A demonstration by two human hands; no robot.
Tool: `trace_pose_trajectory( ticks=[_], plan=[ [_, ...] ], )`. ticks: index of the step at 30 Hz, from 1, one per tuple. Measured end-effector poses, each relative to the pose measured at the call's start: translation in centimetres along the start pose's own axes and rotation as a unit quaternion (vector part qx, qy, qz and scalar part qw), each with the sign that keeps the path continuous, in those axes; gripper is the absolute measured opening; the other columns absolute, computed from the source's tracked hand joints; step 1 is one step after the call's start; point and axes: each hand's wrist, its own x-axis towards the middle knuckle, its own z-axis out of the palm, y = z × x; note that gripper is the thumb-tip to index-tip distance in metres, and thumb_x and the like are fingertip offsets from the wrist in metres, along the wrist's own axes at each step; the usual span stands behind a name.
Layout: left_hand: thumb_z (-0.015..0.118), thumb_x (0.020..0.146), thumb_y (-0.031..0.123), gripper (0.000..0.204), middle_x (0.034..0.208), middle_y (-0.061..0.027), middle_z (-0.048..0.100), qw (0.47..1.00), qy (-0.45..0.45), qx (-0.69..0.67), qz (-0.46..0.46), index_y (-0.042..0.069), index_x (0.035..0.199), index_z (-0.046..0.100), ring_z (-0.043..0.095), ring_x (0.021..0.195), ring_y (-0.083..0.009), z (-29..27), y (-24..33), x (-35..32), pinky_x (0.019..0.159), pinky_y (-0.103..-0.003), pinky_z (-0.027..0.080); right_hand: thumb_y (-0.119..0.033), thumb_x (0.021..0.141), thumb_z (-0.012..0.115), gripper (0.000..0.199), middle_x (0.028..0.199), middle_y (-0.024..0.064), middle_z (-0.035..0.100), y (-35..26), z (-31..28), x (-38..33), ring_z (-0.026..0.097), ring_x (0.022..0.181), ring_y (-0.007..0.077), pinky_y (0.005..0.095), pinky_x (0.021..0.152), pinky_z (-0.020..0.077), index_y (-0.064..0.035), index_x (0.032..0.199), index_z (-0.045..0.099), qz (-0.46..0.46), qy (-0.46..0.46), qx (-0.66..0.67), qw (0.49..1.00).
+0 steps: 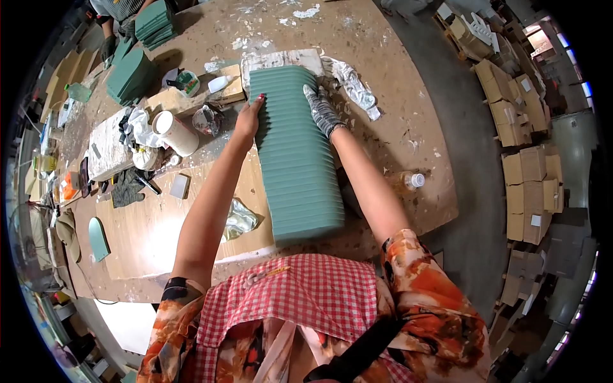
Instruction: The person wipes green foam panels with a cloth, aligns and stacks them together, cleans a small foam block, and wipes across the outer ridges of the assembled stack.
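Observation:
A long stack of green rounded panels (297, 153) lies in front of me, stretching from near my apron to the far side of the table. Its many thin edges show as stripes across the top. My bare left hand (248, 120) presses on its left side near the far end, thumb along the edge. Opposite it, my right hand (324, 113) in a grey striped glove clasps the right side. The fingers under and behind the stack are partly hidden. Beneath the far end sits a paint-stained white block (281, 60).
Left stand a white tub (174, 133), a dark glove (133, 187) and a single green panel (98, 239). More green panels (131, 75) lie at the far left near a co-worker. A clear bottle (414, 181) and a crumpled rag (354, 86) are right; cardboard boxes (533, 191) line the aisle.

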Motion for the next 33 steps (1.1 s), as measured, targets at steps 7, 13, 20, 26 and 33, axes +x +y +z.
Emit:
trace_pose_trajectory(
  ticks=[7, 13, 20, 26, 33],
  plan=[
    [0.054, 0.094, 0.039, 0.045, 0.108, -0.0053, 0.063, 1.000, -0.010, -0.003, -0.008, -0.001, 0.114, 0.061, 0.053, 0.099, -0.0153, 2.8, 1.0, -1.6, 0.092, -0.028, 0.038, -0.073, 0.087, 0.030, 0.095, 0.146, 0.0264, 0.035, 2.7, -1.8, 0.5, 0.033, 0.137, 0.0359, 0.0389, 0.112, 0.0282, 0.0027, 0.144, 0.031, -0.070, 0.060, 0.021, 0.996],
    [0.040, 0.101, 0.028, 0.061, 0.153, -0.0178, 0.024, 0.989, -0.085, -0.007, 0.124, -0.004, 0.148, 0.019, 0.024, 0.141, -0.0237, -2.0, -4.4, -15.0, 0.115, -0.035, 0.020, -0.068, 0.089, 0.037, 0.099, 0.153, 0.0324, 0.001, 1.3, 1.8, -14.0, 0.003, 0.142, 0.0467, 0.0476, 0.116, 0.0132, 0.0044, 0.148, 0.003, -0.173, 0.038, -0.189, 0.966],
    [0.053, 0.093, 0.007, 0.044, 0.144, -0.0162, 0.043, 0.987, 0.107, 0.042, 0.114, -0.003, 0.135, 0.045, 0.039, 0.134, -0.0272, -9.5, -6.9, -26.3, 0.111, -0.036, 0.030, -0.056, 0.093, 0.041, 0.083, 0.152, 0.0304, 0.013, 3.6, 1.3, -24.2, 0.013, 0.141, 0.0449, 0.0508, 0.115, 0.0140, 0.0022, 0.147, 0.018, -0.308, 0.078, -0.344, 0.884],
    [0.073, 0.080, 0.016, 0.056, 0.125, -0.0167, 0.049, 0.927, 0.155, 0.328, 0.091, 0.014, 0.132, 0.053, 0.056, 0.103, -0.0274, -13.5, -5.8, -26.7, 0.087, -0.034, 0.048, -0.061, 0.092, 0.036, 0.083, 0.151, 0.0289, 0.020, 2.9, 3.6, -26.0, 0.017, 0.141, 0.0433, 0.0535, 0.115, 0.0106, 0.0019, 0.146, 0.026, -0.306, 0.057, -0.425, 0.850],
    [0.084, 0.061, 0.026, 0.064, 0.113, -0.0169, 0.053, 0.816, 0.067, 0.559, 0.129, 0.014, 0.119, 0.062, 0.051, 0.103, -0.0374, -11.1, -9.6, -24.8, 0.089, -0.044, 0.045, -0.047, 0.091, 0.052, 0.072, 0.153, 0.0197, 0.024, 0.0, 9.8, -29.3, 0.018, 0.143, 0.0346, 0.0442, 0.117, 0.0130, -0.0042, 0.146, 0.031, -0.452, -0.204, -0.137, 0.858]
  ],
)
